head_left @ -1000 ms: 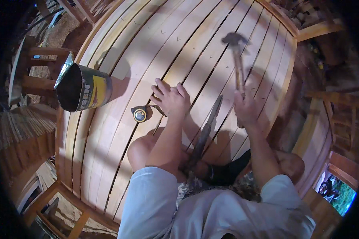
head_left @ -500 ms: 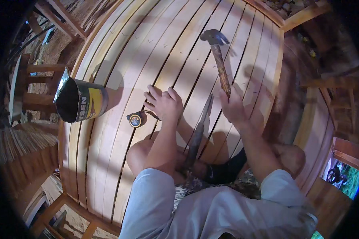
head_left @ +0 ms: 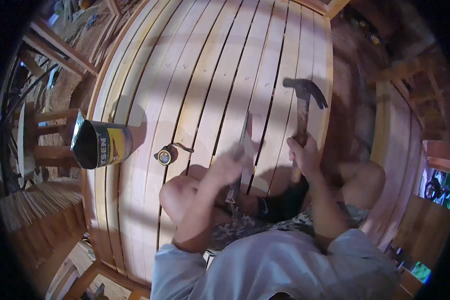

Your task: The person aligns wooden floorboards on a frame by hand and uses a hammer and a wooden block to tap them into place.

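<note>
A dark, open cylindrical can with a yellow panel (head_left: 105,144) stands on the pale slatted wooden surface (head_left: 205,95). Next lies a rounded black-and-yellow tape measure (head_left: 165,156) with a dark strap. The blurred left hand (head_left: 230,166) is over a long, narrow pointed tool (head_left: 245,131); whether its fingers grip it, I cannot tell. Rightmost, the right hand (head_left: 306,155) clasps a wooden-handled, dark-headed claw hammer (head_left: 303,112), head away from the body.

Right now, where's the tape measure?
In the head view, the tape measure lies on the slatted wooden surface, left of centre, between the can to its left and the blurred left hand to its right.
</note>
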